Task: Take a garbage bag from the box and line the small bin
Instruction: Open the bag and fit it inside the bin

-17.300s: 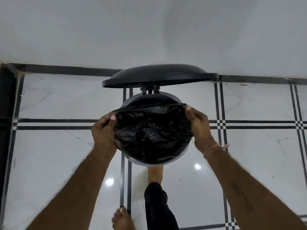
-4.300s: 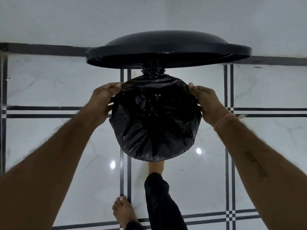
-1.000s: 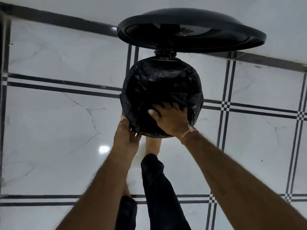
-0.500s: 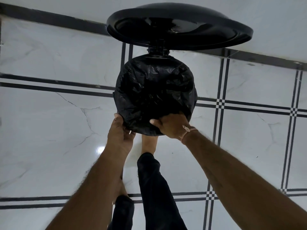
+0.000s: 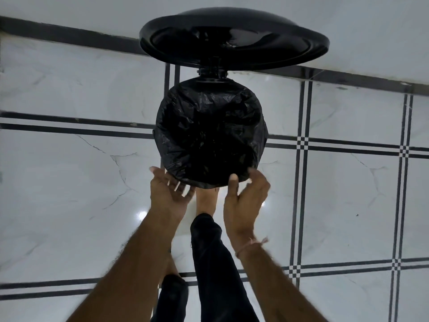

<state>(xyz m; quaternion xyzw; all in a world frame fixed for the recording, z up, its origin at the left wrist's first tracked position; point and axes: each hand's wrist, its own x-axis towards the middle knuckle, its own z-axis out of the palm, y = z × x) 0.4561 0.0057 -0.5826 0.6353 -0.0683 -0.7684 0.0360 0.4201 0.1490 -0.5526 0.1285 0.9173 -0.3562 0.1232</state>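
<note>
On the white marble-patterned floor [image 5: 69, 182], close to the wall, the small bin [image 5: 212, 76] stands with its lid [image 5: 234, 40] raised, seen from above in the head view. Both forearms reach forward and down from the bottom of the picture. The left hand [image 5: 170, 191] is turned palm-up at the bin's near left edge, its fingers [image 5: 180, 185] straight and spread and their tips tucked just under the overhang of the garbage bag [image 5: 210, 133]. The right hand [image 5: 246, 196] sits at the near right edge, loose and holding nothing: its thumb [image 5: 233, 180] points up against the bag's rim and the other fingers curve slackly, with floor showing in the gap between. Whether the thumb actually touches the plastic is hard to say. A thin thread [image 5: 251, 246] circles the right wrist.

The bag lines the bin and folds over the rim all round, so the bin's body is hidden; only the hinge at the back shows. A bare foot [image 5: 206, 198] in a dark trouser leg [image 5: 213, 252] reaches under the near edge, its toes out of sight. The other foot is mostly covered by the left arm.

The bag is thin, crinkled, glossy black plastic, dark in its middle. The lid is a smooth, round black disc. The tiles are shiny, with black double lines.
</note>
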